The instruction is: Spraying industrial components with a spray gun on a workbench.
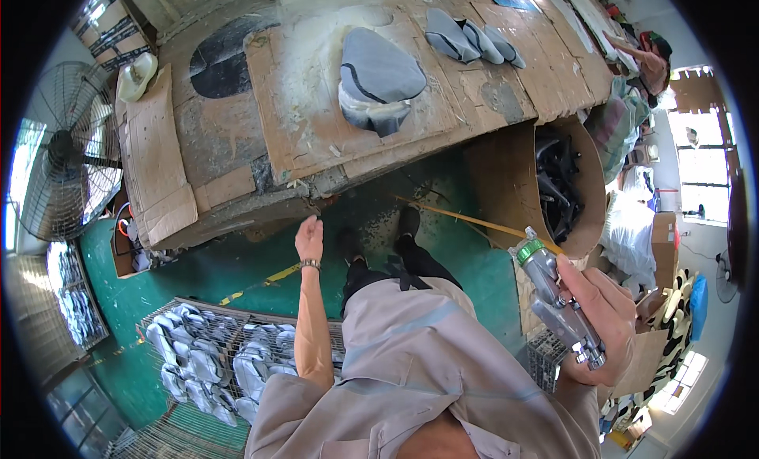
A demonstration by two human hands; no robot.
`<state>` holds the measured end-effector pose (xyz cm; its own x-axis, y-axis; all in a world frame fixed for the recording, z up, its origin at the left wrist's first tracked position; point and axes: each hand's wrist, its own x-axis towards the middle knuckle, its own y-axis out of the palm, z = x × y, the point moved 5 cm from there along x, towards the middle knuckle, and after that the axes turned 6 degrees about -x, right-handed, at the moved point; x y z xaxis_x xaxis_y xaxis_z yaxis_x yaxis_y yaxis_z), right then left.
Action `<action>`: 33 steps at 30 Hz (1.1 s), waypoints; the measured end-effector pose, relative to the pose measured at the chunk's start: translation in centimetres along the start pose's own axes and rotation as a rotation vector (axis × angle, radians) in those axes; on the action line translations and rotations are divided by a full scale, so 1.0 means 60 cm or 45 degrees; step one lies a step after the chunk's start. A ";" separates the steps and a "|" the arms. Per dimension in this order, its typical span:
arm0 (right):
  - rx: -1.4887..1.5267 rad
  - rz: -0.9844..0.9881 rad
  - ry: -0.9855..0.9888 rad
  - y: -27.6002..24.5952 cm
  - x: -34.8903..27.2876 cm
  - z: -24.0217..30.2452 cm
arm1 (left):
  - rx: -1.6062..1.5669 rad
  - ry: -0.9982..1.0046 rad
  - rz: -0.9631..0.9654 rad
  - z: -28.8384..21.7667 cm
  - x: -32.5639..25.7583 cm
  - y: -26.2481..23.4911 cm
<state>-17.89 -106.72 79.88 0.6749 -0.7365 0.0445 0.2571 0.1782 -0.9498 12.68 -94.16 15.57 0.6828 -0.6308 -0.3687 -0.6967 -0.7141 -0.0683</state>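
One spray gun [564, 324] sits gripped in the right hand [605, 321]. The left hand [309, 239], loosely half-open, is near the front edge of the table [225, 131]. Back from that edge lies a grey seat cover [381, 68].

No legible words, labels, numbers or signs on anything in view.

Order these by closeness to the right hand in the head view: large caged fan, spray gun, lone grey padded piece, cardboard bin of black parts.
1. Spray gun: held in the right hand.
2. Cardboard bin of black parts: by the table's right end.
3. Grey padded piece: mid-table.
4. Caged fan: far left.
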 end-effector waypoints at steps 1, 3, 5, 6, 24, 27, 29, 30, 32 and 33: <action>-0.005 0.014 0.028 0.001 -0.009 -0.015 | -0.035 0.069 0.009 -0.045 0.012 0.018; 0.065 -0.005 0.138 0.000 -0.022 -0.059 | -0.050 0.173 -0.002 -0.141 0.042 0.055; 0.096 0.002 0.056 -0.012 -0.027 -0.104 | 0.008 0.253 -0.011 -0.238 0.068 0.092; 0.138 0.022 0.007 -0.013 -0.030 -0.123 | 0.003 0.409 -0.054 -0.292 0.075 0.113; 0.652 0.012 -0.108 -0.001 -0.016 -0.413 | 1.255 0.789 0.142 -0.587 0.302 0.387; 0.658 -0.039 -0.053 -0.003 -0.015 -0.460 | 1.234 0.746 0.127 -0.580 0.311 0.387; 0.638 -0.060 -0.002 -0.006 -0.016 -0.487 | 1.181 0.741 0.133 -0.576 0.312 0.389; 0.629 -0.061 0.081 -0.007 -0.016 -0.502 | 1.137 0.715 0.140 -0.572 0.313 0.389; 0.642 -0.021 0.054 -0.009 -0.010 -0.518 | 1.104 0.716 0.119 -0.567 0.313 0.387; 0.660 -0.028 0.032 -0.011 -0.004 -0.523 | 1.082 0.689 0.104 -0.563 0.315 0.386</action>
<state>-39.92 -127.15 70.79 0.6507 -0.7578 0.0492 0.5839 0.4579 -0.6703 16.88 -132.87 38.35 0.4870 -0.8717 0.0538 -0.5279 -0.3429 -0.7770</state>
